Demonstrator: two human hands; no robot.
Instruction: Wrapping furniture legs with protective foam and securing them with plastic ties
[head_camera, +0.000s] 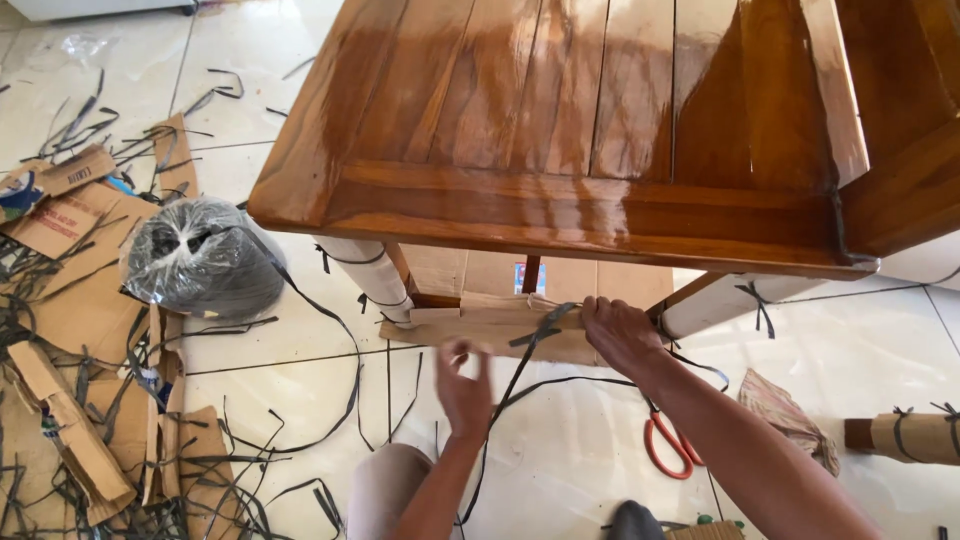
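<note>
A glossy brown wooden table (560, 140) fills the upper middle of the head view. Below its front edge a strip of cardboard (480, 325) is wrapped around a lower rail. My right hand (618, 330) presses on that cardboard and on a black plastic strap (520, 365) that crosses it. My left hand (462, 385), blurred, hovers just below the cardboard with its fingers pinched near the strap, which trails down to the floor. The table legs (370, 275) are wrapped in white material tied with black strap.
A plastic-wrapped roll of black strap (205, 255) sits on the tiled floor at left, among cardboard scraps (70, 300) and several cut strap pieces. Red-handled scissors (665, 445) lie by my right forearm. A crumpled cloth (785, 410) and a cardboard-wrapped leg (915, 435) are at right.
</note>
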